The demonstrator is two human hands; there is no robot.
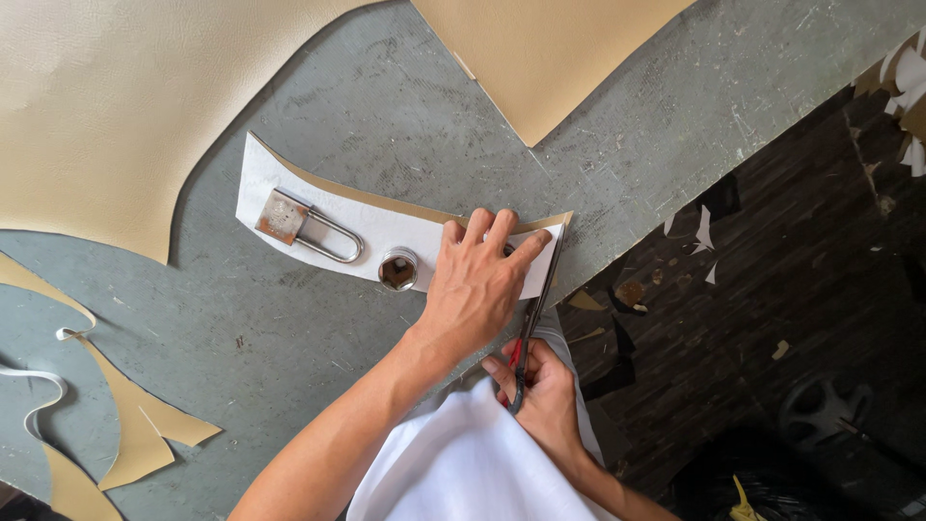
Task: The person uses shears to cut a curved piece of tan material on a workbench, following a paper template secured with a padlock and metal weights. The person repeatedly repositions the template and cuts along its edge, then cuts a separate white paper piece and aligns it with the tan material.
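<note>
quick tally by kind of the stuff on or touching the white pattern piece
padlock: 1
small round metal weight: 1
scissors, held by the right hand: 1
left hand, pressing on the white pattern piece: 1
tan sheet under it: 1
total: 5

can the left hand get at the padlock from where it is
Probably yes. The left hand presses flat on the white pattern piece, and the padlock lies on that same piece, with only a small round metal weight beside the path. Lifting off would free the pattern, though.
</note>
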